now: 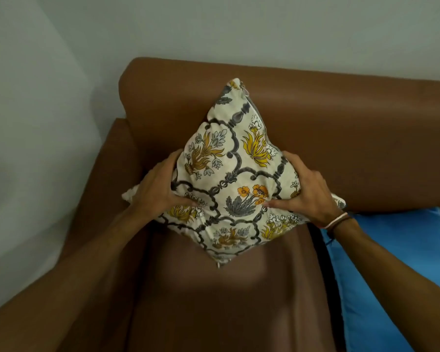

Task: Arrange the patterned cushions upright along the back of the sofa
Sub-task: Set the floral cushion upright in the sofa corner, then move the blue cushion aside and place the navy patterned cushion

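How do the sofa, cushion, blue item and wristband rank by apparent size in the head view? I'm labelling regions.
1. Sofa
2. Cushion
3. Blue item, cut off by the frame, so unsure against the cushion
4. Wristband

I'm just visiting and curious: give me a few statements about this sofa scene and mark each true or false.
1. Both hands grip the patterned cushion, left hand and right hand on opposite sides. True.
2. The cushion stands on one corner like a diamond. True.
3. The sofa is grey. False: it is brown.
4. The blue fabric lies to the person's left. False: it is on the right.
5. The right wrist wears bands. True.
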Demonstrator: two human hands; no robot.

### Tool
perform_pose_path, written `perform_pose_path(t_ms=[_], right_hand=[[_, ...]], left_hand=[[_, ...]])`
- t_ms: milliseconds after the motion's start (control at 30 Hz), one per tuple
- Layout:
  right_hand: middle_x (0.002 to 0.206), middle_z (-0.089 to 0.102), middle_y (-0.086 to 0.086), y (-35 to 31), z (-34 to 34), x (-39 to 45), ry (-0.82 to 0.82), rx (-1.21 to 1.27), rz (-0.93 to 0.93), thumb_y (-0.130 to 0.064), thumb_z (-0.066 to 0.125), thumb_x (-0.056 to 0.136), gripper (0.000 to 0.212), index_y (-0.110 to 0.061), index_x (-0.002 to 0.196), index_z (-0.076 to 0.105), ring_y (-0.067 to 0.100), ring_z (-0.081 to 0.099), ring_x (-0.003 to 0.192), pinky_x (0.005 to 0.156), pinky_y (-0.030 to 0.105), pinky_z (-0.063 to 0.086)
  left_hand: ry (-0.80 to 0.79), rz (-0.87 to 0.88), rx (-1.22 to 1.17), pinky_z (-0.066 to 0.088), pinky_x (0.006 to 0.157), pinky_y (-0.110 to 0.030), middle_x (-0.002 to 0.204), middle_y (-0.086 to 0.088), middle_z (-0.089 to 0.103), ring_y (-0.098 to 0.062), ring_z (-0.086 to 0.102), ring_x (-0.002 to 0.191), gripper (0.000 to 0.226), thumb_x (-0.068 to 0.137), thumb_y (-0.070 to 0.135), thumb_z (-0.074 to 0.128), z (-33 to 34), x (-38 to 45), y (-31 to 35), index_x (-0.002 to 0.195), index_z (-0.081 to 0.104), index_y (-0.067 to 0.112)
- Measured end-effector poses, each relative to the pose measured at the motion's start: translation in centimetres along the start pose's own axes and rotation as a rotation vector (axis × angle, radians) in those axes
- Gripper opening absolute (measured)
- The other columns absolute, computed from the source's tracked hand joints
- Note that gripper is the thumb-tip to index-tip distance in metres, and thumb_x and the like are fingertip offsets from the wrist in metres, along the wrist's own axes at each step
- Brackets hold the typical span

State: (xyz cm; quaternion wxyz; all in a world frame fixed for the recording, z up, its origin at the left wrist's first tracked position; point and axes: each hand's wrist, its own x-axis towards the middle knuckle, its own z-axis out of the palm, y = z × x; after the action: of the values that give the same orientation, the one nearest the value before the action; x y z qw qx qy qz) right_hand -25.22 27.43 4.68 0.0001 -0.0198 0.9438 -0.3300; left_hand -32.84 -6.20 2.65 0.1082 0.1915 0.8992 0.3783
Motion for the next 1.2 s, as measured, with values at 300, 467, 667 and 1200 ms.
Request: perform_pose_path(t_ms=[300, 467, 667, 1200], right_hand=[[0.143, 0.062, 0.001, -0.2, 0.4, 0.6, 0.019, -0.065, -0.018, -0.066, 0.089, 0.057, 0.122, -0.034, 0.157, 0.025, 0.027, 0.063, 0.124, 0.098, 0.053, 0.056], [0.164, 0.035, 0.014, 2.5, -0.1, -2.6, 0.03, -0.143, -0.011, -0.085, 0.073, 0.06, 0.136, -0.026, 0.165, 0.007, 0.03, 0.034, 0.151, 0.12, 0.055, 0.034], [0.165, 0.034, 0.018, 12.7, -3.3, -14.8, 0.115, -0.235, 0.26, -0.08, 0.066, 0.075, 0.114, -0.023, 0.163, 0.022, 0.034, 0.031, 0.152, 0.122, 0.058, 0.029], [0.116, 0.076, -0.003, 33.5, -11.6, -31.4, 0.318, 1.071, 0.975, -0.087, 0.047, 0.081, 0.065, -0.039, 0.116, 0.074, 0.017, 0.072, 0.099, 0.082, 0.035, 0.058]], left_hand=[[0.129, -0.059, 0.194, 0.05, 0.097, -0.055, 0.128, -0.015, 0.046, -0.031, 0.047, 0.121, 0.135, 0.047, 0.055, 0.093, -1.0, -0.9, 1.4, 0.158, 0.023, 0.024], [0.331, 0.089, 0.491, 0.031, 0.115, -0.065, 0.152, -0.03, 0.032, -0.042, 0.034, 0.141, 0.113, 0.074, 0.053, 0.081, 2.5, -4.6, 2.3, 0.16, 0.018, 0.015], [0.276, 0.154, 0.297, 0.053, 0.096, -0.038, 0.135, -0.008, 0.051, -0.022, 0.054, 0.119, 0.058, 0.088, 0.051, 0.062, 19.1, -12.1, 9.4, 0.137, 0.051, 0.022], [0.043, -0.228, -0.541, 0.05, 0.076, -0.004, 0.106, 0.038, 0.069, 0.013, 0.064, 0.102, 0.068, 0.053, 0.033, 0.095, 41.3, -8.7, 28.2, 0.11, 0.061, 0.048]])
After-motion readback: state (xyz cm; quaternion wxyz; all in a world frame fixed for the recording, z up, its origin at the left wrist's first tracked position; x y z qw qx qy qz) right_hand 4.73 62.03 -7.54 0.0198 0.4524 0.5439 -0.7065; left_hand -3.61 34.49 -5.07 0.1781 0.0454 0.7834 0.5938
